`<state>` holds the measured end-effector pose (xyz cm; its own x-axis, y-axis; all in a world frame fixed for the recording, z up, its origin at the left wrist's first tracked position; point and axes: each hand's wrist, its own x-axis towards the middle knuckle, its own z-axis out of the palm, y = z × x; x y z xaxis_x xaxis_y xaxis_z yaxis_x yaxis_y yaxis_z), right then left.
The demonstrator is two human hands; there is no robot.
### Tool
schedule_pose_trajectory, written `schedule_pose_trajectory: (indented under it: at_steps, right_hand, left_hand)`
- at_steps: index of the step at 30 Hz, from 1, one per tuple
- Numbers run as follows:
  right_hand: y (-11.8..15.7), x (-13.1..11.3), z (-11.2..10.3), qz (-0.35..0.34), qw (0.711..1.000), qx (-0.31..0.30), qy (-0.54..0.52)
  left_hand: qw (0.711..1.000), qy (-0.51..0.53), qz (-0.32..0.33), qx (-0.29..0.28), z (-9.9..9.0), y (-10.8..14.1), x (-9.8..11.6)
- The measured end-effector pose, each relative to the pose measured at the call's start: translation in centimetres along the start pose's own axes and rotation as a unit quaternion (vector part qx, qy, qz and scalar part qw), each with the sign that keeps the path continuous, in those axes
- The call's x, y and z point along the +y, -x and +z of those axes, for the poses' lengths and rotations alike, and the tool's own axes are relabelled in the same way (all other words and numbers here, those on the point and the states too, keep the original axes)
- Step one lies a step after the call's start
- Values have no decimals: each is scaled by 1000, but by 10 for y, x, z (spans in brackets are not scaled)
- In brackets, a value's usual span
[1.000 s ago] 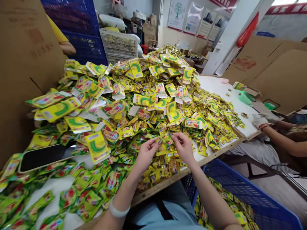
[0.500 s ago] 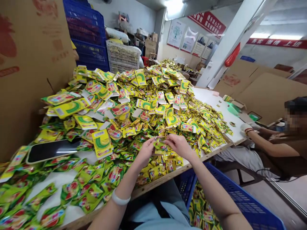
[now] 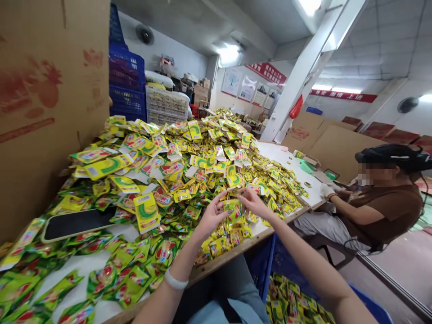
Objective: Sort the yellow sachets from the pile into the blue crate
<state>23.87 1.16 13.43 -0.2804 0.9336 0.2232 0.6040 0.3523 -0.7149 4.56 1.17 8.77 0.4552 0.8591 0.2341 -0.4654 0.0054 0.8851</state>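
Note:
Both hands meet above the near edge of the heap of yellow and green packets [image 3: 189, 198]. My left hand [image 3: 211, 218] is closed at the left side of a small yellow-green packet [image 3: 235, 210], with the thumb across its face. My right hand [image 3: 254, 204] pinches near the packet's upper right edge. Fingers partly cover the packet, so whether it is a flat box or a pouch is unclear. A yellow printed carton [image 3: 146, 211] lies left of my hands, among green pouches with a red fruit print [image 3: 130, 283].
A phone [image 3: 79, 223] rests on the pouches at left. Beside my legs a blue crate [image 3: 270, 256] holds more yellow packets. Tall cardboard [image 3: 50, 103] borders the left; stacked crates [image 3: 126, 83] stand behind. A gloved co-worker [image 3: 381, 202] sits at right by the white tabletop [image 3: 278, 155].
The view has tilted up and turned right, showing more of the co-worker and ceiling. My hands stay together at the packet; my left fingers are more spread and the packet's face shows more.

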Motion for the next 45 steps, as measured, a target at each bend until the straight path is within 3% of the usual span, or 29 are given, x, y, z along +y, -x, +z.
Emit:
schedule_pose_trajectory:
  at_steps: [4, 7, 10, 13, 15, 18, 21, 24, 28, 31, 33, 34, 37, 39, 41, 43, 45]
  right_hand:
    - [15, 7, 35, -1, 997, 42, -64]
    - [8, 13, 63, 7, 983, 156, -96]
    - [-6, 18, 86, 26, 950, 281, -131]
    - [-15, 23, 101, 48, 929, 328, -167]
    - [-18, 26, 105, 55, 931, 310, -188]
    - [-17, 29, 101, 49, 949, 222, -219]
    - [-12, 29, 91, 39, 960, 121, -249]
    - [-8, 29, 84, 36, 960, 71, -270]
    - [-10, 34, 76, 44, 953, 82, -289]
    - [-17, 42, 64, 44, 943, 132, -302]
    - [-26, 48, 54, 35, 935, 166, -312]
    - [-32, 51, 51, 30, 932, 173, -317]
    - [-59, 54, 43, 19, 925, 168, -340]
    - [-80, 51, 42, 8, 926, 151, -347]
    - [-98, 46, 41, -11, 929, 128, -347]
    - [-112, 40, 40, -38, 933, 110, -339]
    - [-120, 35, 37, -61, 938, 112, -322]
  left_hand:
    - [998, -42, 49, 20, -8, -6, -10]
    - [995, -78, 46, 46, -12, -15, -26]
    - [990, -103, 65, 70, -8, -19, -42]
    - [983, -108, 98, 116, -2, -18, -52]
    - [977, -103, 104, 157, -2, -15, -54]
    - [969, -106, 102, 196, -7, -12, -49]
    - [971, -103, 87, 199, -13, -9, -42]
    - [976, -95, 64, 186, -12, -7, -41]
    - [978, -75, 1, 195, -8, -5, -43]
    - [959, -166, 26, 227, -24, -4, -26]
    - [917, -305, 81, 243, -48, -7, -1]
    - [879, -393, 108, 247, -63, -13, 15]
    - [703, -645, 170, 247, -102, -45, 64]
    - [587, -753, 157, 252, -116, -70, 85]
    - [495, -823, 117, 253, -120, -90, 91]
    - [437, -860, 84, 249, -122, -101, 88]
    - [426, -866, 70, 251, -124, -105, 83]
